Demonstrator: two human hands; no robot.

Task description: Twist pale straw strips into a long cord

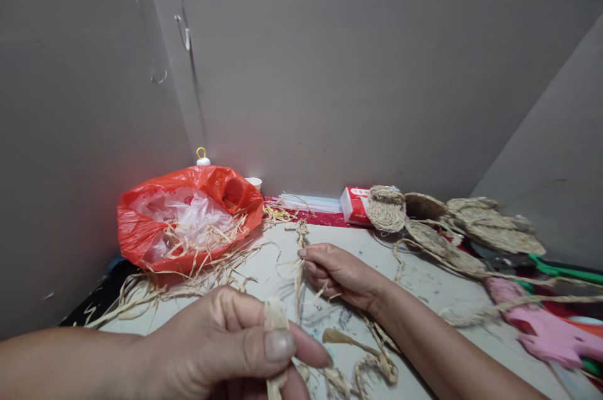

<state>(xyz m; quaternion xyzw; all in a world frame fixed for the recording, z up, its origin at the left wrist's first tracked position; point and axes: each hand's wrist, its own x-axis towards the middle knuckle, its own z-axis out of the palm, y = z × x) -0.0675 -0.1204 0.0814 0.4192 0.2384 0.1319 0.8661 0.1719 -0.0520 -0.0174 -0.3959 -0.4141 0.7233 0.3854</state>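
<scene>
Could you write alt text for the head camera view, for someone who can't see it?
A person's left hand pinches a pale flat strip close to the camera, while the right hand holds a braided bundle of straw-like fibers over a white tabletop. Behind are an open red plastic bag of loose strands and, to the right, woven pieces.

Seemingly a craft corner, straw scraps (221, 262) strewn about.

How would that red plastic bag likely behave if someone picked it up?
The red plastic bag would probably crumple and sag, since its thin sides already look wrinkled. It is likely light for its size, with mostly straw-like strands showing inside. Some could spill, as its mouth gapes open.
</scene>
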